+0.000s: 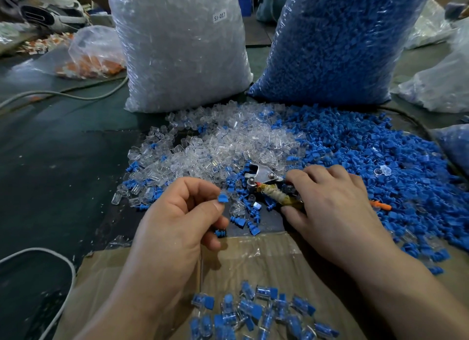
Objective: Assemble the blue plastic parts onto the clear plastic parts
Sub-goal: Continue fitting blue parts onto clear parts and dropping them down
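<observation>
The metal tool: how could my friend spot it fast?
Find the tall bag of clear plastic parts and the tall bag of blue plastic parts. Below them, past the spilled pile, the right hand grips the silver metal tool. It's the only metal thing there, its handle wrapped in yellowish cloth.

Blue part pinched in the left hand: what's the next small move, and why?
Probably take one piece from the clear parts pile and push the blue part into it: the left hand pinches only that blue part, and the right hand grips the metal tool, not a clear piece.
</observation>
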Motion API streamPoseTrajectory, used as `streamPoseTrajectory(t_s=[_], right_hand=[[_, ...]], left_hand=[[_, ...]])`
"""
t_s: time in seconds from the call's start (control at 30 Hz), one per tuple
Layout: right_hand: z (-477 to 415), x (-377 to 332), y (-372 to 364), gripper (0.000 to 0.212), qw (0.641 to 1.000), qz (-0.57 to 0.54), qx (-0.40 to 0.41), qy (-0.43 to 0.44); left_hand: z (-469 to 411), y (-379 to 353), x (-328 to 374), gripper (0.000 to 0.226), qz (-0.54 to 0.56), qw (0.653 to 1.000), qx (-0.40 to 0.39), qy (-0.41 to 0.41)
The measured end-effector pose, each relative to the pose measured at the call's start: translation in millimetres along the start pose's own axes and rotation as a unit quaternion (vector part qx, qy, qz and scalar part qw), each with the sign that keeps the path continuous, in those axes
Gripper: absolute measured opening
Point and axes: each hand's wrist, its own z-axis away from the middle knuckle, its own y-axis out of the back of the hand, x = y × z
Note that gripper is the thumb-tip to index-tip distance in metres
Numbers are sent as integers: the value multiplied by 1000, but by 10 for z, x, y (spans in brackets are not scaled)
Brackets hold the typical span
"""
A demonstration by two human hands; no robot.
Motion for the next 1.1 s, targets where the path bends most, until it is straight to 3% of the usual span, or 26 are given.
streamPoseTrajectory(t_s=[0.27,0.43,0.6,1.1], right_hand=[[126,-77,154,41,976,-168,117,67],[211,-103,156,51,973,-162,75,149],[230,-91,161,50,971,-159,76,162],[190,-91,209,55,972,-125,83,182]], left_hand=[[8,36,43,32,8,999,35,-10],[15,38,36,20,7,999,35,-27],[24,39,16,33,-9,998,42,-44],[78,19,78,33,-86,993,42,-72]])
